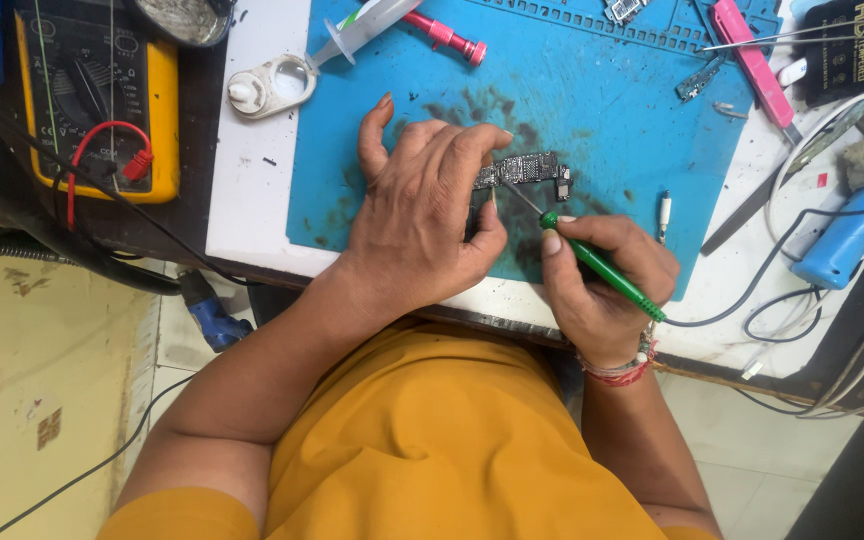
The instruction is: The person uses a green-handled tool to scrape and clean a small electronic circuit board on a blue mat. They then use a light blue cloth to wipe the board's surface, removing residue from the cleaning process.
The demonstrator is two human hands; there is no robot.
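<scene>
two hands work close together over the blue mat (pixel 592 110). my right hand (pixel 607 285) has its grip closed on a green-handled tool (pixel 602 268), whose thin metal tip slants up to the edge of a small dark circuit board (pixel 527 170). my left hand (pixel 422 220) pins that board down on the mat, fingertips (pixel 492 140) bent over its left end. a syringe (pixel 357 35) and a pink tool (pixel 444 35) lie further up the mat. a yellow multimeter (pixel 97 100) sits well apart on the left of the worktop (pixel 252 190), a blue tool (pixel 852 235) on the right.
</scene>
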